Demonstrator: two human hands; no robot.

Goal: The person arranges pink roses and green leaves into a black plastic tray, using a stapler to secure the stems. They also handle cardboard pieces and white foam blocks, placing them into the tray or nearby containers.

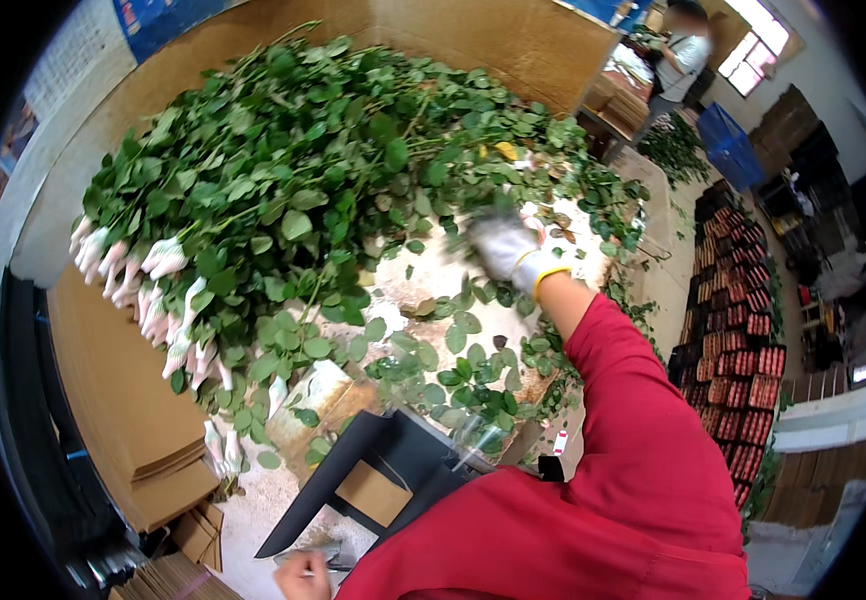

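Note:
My right hand (506, 246), in a white-and-grey glove with a yellow cuff edge, reaches out over the leaf-strewn table (423, 272). Motion smears its fingers, so their grip cannot be read. Left of it lies a big heap of leafy rose stems (293, 150), their pale pink buds (163, 258) in white nets pointing left. My left hand (303, 577), bare, is low at the front edge with its fingers curled. It is beside a shiny metal object (328, 552); what it grips is unclear. Just above it lies a black sheet-like wrapper (325, 480) with a brown cardboard piece (374, 492).
Tall cardboard (423, 50) walls the far side. Flattened cardboard sheets (123, 400) are stacked at left. To the right, many black crates of pink bundles (733, 340) stand in rows on the floor. A blue crate (728, 145) and another person (683, 62) are farther back.

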